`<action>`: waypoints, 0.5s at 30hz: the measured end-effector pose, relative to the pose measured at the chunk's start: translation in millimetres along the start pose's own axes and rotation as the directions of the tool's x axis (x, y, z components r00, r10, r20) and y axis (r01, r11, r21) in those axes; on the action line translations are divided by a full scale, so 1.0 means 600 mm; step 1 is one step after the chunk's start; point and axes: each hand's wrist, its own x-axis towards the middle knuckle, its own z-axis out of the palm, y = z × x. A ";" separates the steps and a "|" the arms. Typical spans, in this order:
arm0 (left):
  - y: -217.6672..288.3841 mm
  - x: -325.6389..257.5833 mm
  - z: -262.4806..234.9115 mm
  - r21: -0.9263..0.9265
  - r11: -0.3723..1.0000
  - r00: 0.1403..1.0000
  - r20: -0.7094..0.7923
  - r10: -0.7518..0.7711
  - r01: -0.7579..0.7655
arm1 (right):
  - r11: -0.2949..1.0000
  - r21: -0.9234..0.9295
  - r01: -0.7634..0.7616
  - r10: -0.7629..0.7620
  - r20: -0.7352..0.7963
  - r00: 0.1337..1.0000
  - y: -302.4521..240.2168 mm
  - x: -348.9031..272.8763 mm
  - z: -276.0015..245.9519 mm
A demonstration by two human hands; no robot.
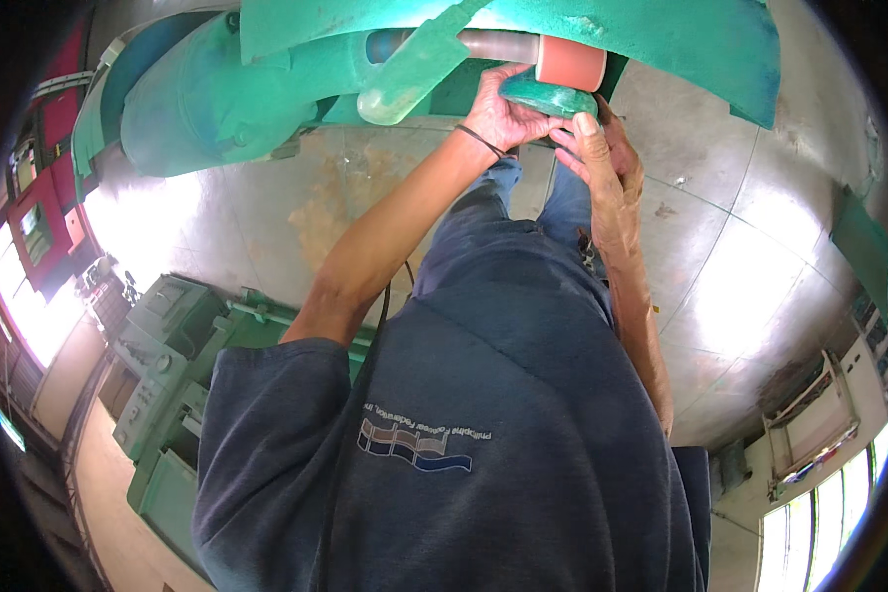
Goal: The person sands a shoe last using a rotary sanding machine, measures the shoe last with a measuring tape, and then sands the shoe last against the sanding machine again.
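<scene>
Both hands hold a glossy dark-green rounded piece (551, 97), whose exact kind I cannot make out. It sits just under a salmon-red drum (571, 64) on a metal shaft (498, 45); whether they touch is unclear. My left hand (503, 111) grips the piece's left end, thumb side up, with a dark band around the wrist. At the right end, my right hand (607, 158) has its fingers bent around the piece, partly hidden behind it.
A green machine housing (661, 39) arches over the drum, with a rounded green motor body (207, 99) at left. A pale-green lever-like arm (414, 74) slants before the shaft. Behind me at left stands another green machine (183, 365); tiled floor (701, 217) lies at right.
</scene>
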 end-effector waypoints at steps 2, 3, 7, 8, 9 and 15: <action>-0.001 0.000 0.000 0.070 0.995 0.990 -0.121 0.075 -0.067 | 1.000 0.010 -0.021 0.021 -0.002 1.000 -0.002 0.000 0.002; -0.001 0.000 0.000 0.080 0.994 0.987 -0.136 0.086 -0.076 | 1.000 0.021 -0.019 0.020 -0.012 1.000 -0.003 -0.001 0.002; 0.004 0.000 -0.005 0.110 0.993 0.995 -0.094 0.045 -0.035 | 1.000 0.019 -0.022 0.022 -0.020 1.000 -0.003 -0.005 0.005; 0.006 0.001 -0.006 0.133 0.991 0.996 -0.079 0.029 -0.018 | 0.999 0.046 0.009 -0.006 -0.053 0.999 -0.003 -0.006 0.006; 0.008 0.002 -0.007 0.133 0.991 0.996 -0.081 0.028 -0.017 | 0.997 0.073 0.041 -0.034 -0.086 0.996 -0.001 -0.006 0.007; 0.006 0.002 0.004 0.136 0.990 0.983 -0.172 0.058 -0.034 | 0.995 0.100 -0.003 0.012 -0.091 0.996 0.007 0.000 0.008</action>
